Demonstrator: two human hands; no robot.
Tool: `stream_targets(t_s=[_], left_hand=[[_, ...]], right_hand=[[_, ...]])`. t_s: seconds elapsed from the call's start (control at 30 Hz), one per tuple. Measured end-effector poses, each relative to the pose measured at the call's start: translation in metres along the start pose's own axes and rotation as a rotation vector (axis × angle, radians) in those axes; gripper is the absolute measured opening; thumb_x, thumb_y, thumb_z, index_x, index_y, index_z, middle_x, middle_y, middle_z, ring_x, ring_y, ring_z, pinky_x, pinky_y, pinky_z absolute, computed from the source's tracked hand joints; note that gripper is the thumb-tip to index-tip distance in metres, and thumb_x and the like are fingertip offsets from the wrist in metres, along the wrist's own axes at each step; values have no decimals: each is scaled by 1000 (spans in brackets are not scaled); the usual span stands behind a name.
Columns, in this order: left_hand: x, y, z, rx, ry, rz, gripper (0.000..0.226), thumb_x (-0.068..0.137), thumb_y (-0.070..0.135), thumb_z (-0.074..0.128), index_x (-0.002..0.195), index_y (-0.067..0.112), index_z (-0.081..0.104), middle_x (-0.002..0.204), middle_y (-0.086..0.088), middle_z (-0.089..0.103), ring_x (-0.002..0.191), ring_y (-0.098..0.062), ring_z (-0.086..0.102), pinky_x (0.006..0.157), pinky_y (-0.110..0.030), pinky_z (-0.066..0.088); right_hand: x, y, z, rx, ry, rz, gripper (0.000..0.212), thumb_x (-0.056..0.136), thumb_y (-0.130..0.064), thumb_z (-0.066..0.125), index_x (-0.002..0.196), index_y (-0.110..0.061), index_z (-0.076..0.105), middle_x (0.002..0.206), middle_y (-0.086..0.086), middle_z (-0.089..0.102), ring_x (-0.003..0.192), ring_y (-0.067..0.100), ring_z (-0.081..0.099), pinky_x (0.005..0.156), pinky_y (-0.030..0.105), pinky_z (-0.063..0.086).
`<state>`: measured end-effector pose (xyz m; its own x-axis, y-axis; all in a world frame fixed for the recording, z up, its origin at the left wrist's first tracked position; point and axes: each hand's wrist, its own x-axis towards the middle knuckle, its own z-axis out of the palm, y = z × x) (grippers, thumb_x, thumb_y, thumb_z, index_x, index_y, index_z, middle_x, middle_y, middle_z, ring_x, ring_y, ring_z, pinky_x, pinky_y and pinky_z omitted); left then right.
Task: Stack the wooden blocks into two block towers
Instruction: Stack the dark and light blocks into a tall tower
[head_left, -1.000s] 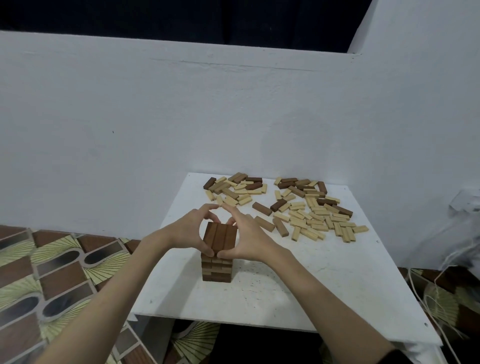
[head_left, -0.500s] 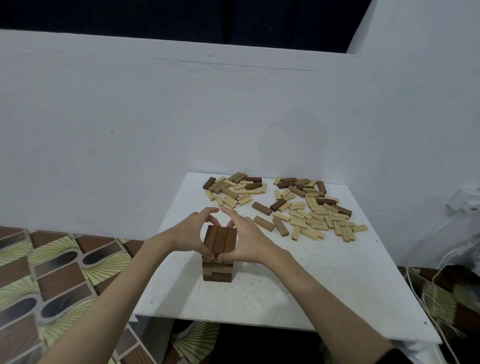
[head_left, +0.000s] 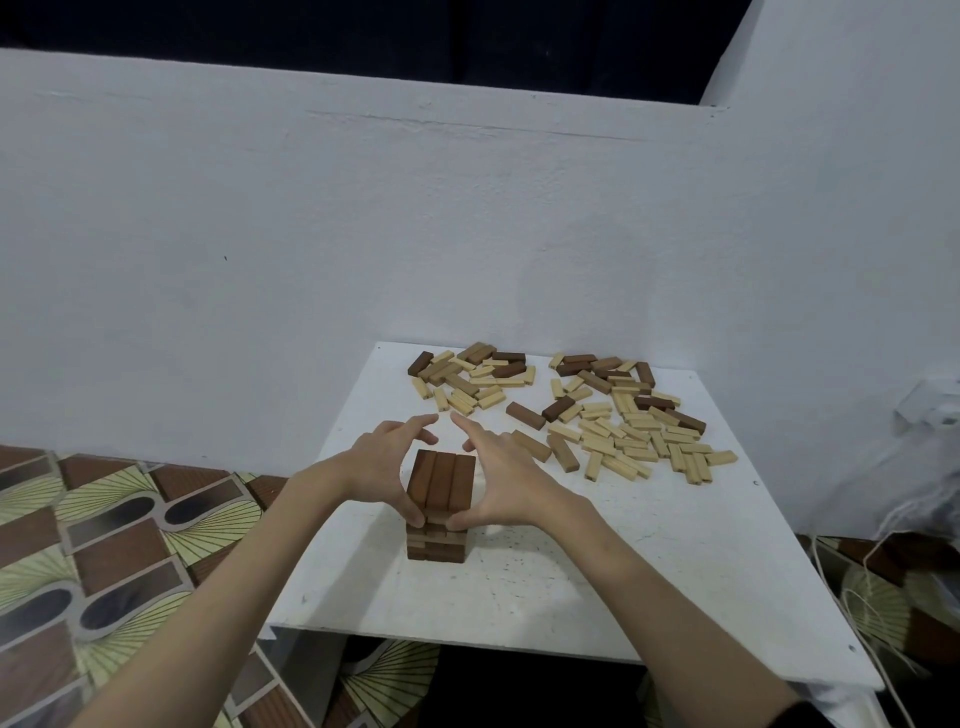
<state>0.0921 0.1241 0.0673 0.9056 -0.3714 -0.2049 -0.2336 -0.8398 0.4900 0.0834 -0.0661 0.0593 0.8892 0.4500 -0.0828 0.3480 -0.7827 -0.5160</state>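
Note:
A short tower of dark brown blocks (head_left: 439, 482) stands on the white table (head_left: 571, 577) near its front left. Three dark blocks lie side by side on its top layer. My left hand (head_left: 383, 466) flanks the tower's left side and my right hand (head_left: 506, 480) its right side. Both thumbs press the near end of the top layer. The fingers reach past the tower and stay fairly straight, with a gap between the two sets of fingertips. Neither hand holds a loose block.
Several loose light and dark blocks lie scattered in a pile (head_left: 626, 431) at the back right of the table, and a smaller pile (head_left: 470, 379) at the back middle. A white wall rises behind. Patterned floor (head_left: 104, 545) lies left; cords (head_left: 883, 597) hang right.
The fingertips of my two hands, which met beyond the tower, have spread apart. The hands stay beside the top layer and the tower has not moved.

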Motion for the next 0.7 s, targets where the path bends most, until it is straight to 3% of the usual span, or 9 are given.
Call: stream_targets(t_s=[0.17,0.7], left_hand=[[4,3,3,122,14,1,120,61,31,87,148,22,6,141,9,41,138,-16,19,113,-37,18],[3,7,4,139,25,-3,118,63,33,85,148,21,4,140,5,41,136,-18,24,112,-37,20]], right_hand=[[-1,-2,-3,-84,-14,-5,118,68,-39,83,151,-29,0,134,7,46,123,25,35,99,42,35],[1,-3,-4,-78,-17,-18,114,69,-42,80,151,-29,2,131,6,47,119,25,37,97,42,35]])
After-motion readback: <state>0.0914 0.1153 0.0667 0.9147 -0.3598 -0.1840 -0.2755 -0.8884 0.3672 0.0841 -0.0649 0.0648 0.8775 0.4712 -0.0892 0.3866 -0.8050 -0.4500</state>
